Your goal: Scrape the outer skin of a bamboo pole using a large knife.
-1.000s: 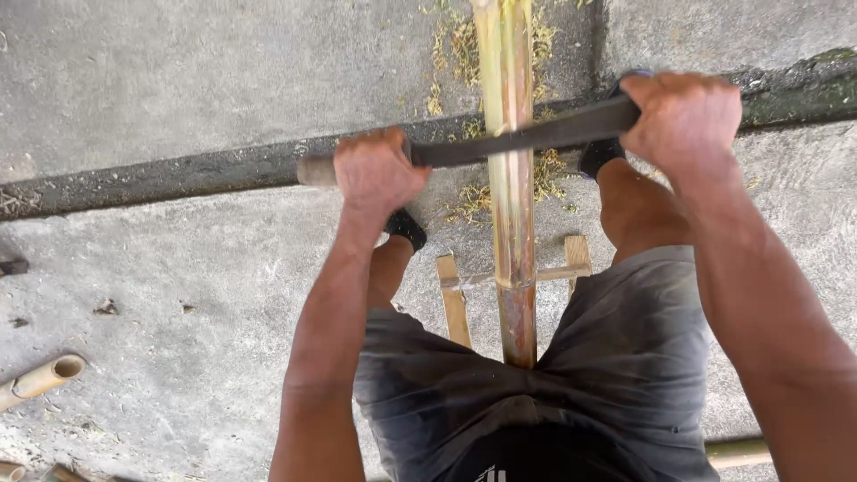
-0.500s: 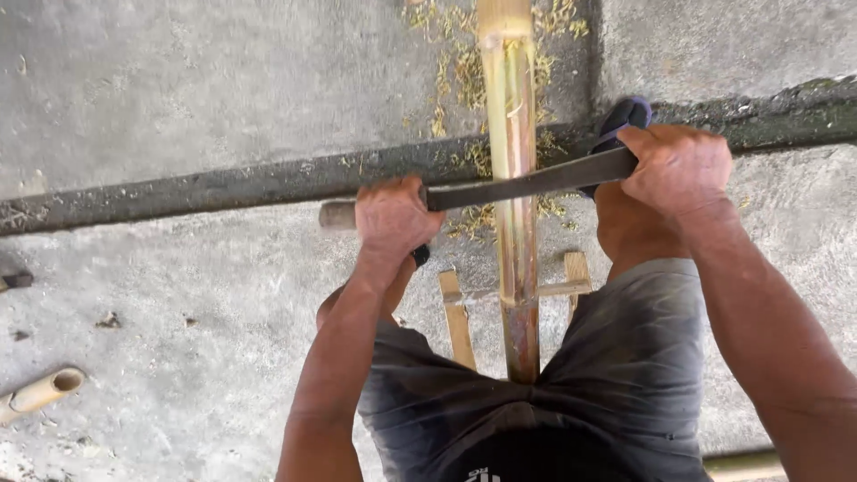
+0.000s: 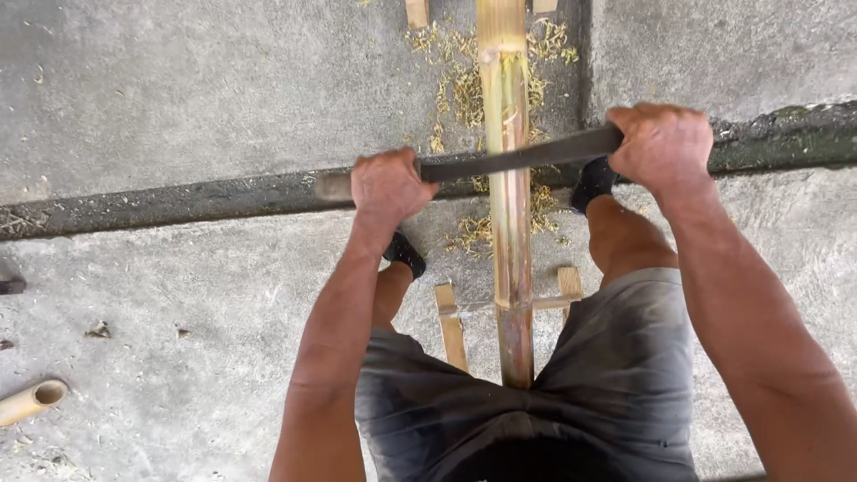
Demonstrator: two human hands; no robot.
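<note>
A long bamboo pole [image 3: 509, 205] runs away from me between my legs, its skin partly scraped to pale yellow. A dark long-bladed knife [image 3: 518, 159] lies flat across the pole. My left hand [image 3: 386, 186] grips the knife's wooden handle end at the left. My right hand [image 3: 662, 143] grips the blade's other end at the right. Both hands are closed tight on it. Bamboo shavings [image 3: 464, 85] lie scattered beside the pole on the concrete.
A wooden frame [image 3: 451, 326] of pale slats supports the pole under my grey shorts. A dark groove [image 3: 178, 203] crosses the concrete floor. A short bamboo piece [image 3: 31, 402] lies at the lower left. Two more slat ends show at the top edge.
The knife and both hands have moved toward me along the pole, from near the top down toward the groove. More scraped pole shows beyond the blade.
</note>
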